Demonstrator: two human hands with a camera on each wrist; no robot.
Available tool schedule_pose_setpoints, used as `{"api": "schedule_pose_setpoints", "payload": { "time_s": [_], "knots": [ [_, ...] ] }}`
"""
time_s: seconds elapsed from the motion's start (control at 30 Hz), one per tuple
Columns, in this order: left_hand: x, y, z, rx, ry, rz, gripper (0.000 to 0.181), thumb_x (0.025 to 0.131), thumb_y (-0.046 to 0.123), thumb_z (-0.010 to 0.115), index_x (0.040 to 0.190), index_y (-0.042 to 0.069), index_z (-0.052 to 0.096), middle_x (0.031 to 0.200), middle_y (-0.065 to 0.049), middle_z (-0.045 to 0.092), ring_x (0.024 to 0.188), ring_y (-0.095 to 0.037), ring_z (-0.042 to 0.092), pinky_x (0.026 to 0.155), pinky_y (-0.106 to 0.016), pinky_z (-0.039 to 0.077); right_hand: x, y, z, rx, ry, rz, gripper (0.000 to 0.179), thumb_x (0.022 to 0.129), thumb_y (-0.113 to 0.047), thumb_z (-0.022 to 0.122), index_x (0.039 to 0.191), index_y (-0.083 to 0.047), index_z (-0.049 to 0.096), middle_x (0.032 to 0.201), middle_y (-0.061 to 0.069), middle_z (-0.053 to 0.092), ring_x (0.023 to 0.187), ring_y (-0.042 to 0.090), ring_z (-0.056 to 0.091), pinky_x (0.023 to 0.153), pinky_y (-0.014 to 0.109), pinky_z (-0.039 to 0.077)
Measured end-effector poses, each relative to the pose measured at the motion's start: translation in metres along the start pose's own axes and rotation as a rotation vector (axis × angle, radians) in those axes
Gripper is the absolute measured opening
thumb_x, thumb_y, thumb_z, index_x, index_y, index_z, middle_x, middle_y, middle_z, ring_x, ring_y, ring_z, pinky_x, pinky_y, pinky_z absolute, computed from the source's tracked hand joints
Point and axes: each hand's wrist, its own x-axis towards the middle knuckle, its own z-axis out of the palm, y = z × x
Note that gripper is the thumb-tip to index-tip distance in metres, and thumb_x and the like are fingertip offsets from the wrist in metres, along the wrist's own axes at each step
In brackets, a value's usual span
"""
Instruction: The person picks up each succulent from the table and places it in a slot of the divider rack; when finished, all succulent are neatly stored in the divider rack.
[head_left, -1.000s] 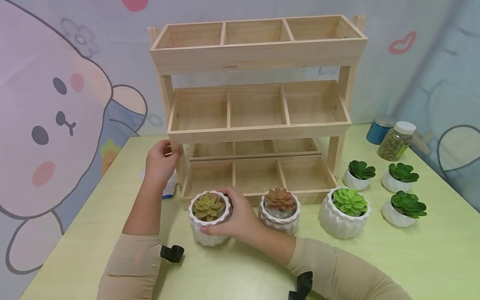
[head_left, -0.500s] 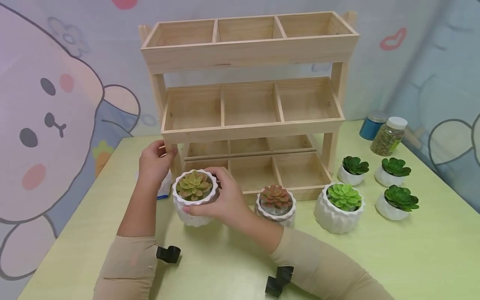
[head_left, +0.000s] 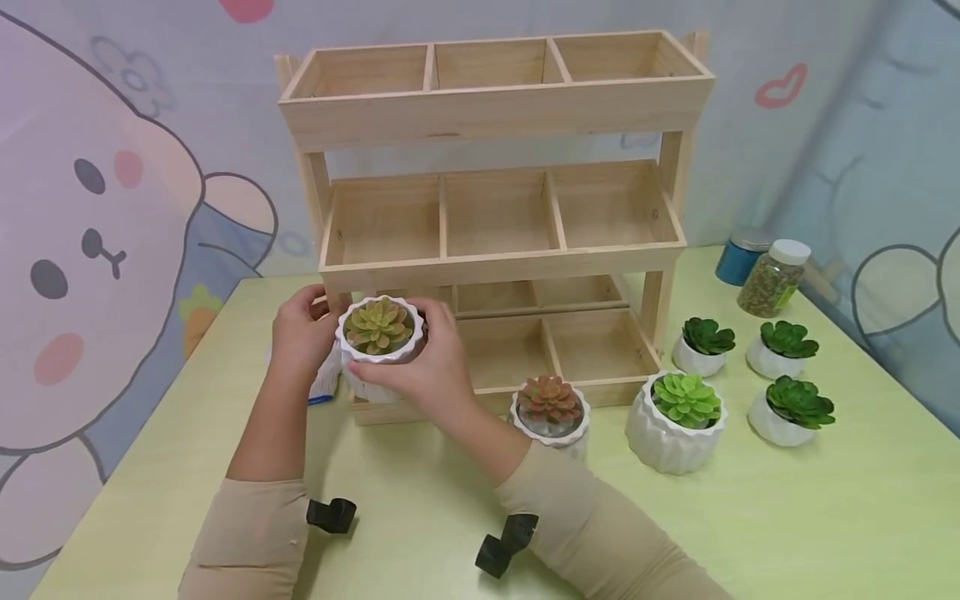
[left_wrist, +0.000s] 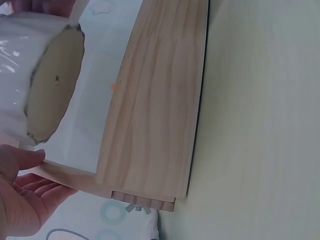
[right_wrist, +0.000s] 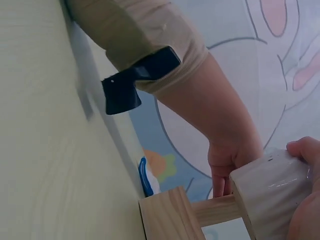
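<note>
The right hand (head_left: 438,367) grips a scalloped white ceramic pot (right_wrist: 270,192) holding a yellow-green succulent (head_left: 377,326). The left hand (head_left: 297,335) grips a tiered wooden rack (head_left: 502,258).

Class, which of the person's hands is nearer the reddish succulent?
The right hand: it is left of the reddish succulent, holding another potted succulent. The left hand is farther left, at the wooden rack.

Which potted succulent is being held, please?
The yellowish-green succulent, gripped by the right hand; the reddish one, bright green one and three dark green ones stand on the table.
</note>
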Motion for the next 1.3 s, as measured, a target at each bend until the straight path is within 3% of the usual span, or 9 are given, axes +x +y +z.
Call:
{"api": "schedule_pose_setpoints", "payload": {
  "time_s": [0.17, 0.4, 0.5, 0.9, 1.3],
  "knots": [
    [0.0, -0.004, -0.002, 0.005, -0.006, 0.0, 0.042, 0.093, 0.018, 0.057, 0.133, 0.004, 0.05, 0.123, -0.019, 0.058, 0.114, -0.027, 0.055, 0.09, -0.041, 0.048, 0.007, 0.009, 0.011, -0.02, 0.082, 0.004, 0.076, 0.052, -0.025, 0.092, 0.115, -0.009, 0.053, 0.111, -0.003, 0.05, 0.102, 0.011, 0.05, 0.087, 0.027, 0.046],
    [-0.003, -0.006, -0.003, -0.008, -0.019, -0.013, 0.046, 0.093, 0.019, 0.059, 0.135, 0.004, 0.047, 0.125, -0.022, 0.056, 0.113, -0.033, 0.055, 0.093, -0.046, 0.044, 0.004, 0.031, 0.024, -0.204, 0.15, 0.034, 0.079, 0.053, -0.038, 0.09, 0.114, -0.007, 0.05, 0.109, 0.0, 0.049, 0.099, 0.012, 0.049, 0.083, 0.027, 0.047],
    [-0.005, -0.005, -0.002, -0.011, -0.02, -0.01, 0.047, 0.093, 0.017, 0.059, 0.136, 0.003, 0.046, 0.127, -0.022, 0.054, 0.113, -0.034, 0.054, 0.093, -0.047, 0.044, 0.003, 0.038, 0.027, -0.216, 0.161, 0.039, 0.08, 0.054, -0.036, 0.09, 0.114, -0.005, 0.048, 0.109, 0.002, 0.048, 0.1, 0.014, 0.049, 0.083, 0.028, 0.047],
    [-0.001, 0.0, -0.002, -0.032, -0.026, -0.007, 0.05, 0.093, 0.021, 0.06, 0.137, 0.005, 0.045, 0.127, -0.021, 0.053, 0.115, -0.033, 0.053, 0.096, -0.046, 0.041, 0.013, 0.053, 0.034, -0.293, 0.175, 0.109, 0.082, 0.051, -0.034, 0.092, 0.113, -0.005, 0.048, 0.108, 0.006, 0.05, 0.099, 0.019, 0.05, 0.083, 0.031, 0.047],
    [-0.002, 0.003, 0.0, -0.033, -0.046, -0.026, 0.05, 0.093, 0.02, 0.059, 0.139, 0.006, 0.043, 0.131, -0.021, 0.051, 0.119, -0.033, 0.05, 0.097, -0.046, 0.04, 0.013, 0.057, 0.031, -0.342, 0.078, 0.187, 0.08, 0.053, -0.033, 0.092, 0.113, -0.003, 0.048, 0.111, 0.008, 0.049, 0.103, 0.022, 0.05, 0.088, 0.033, 0.046]
  ]
}}
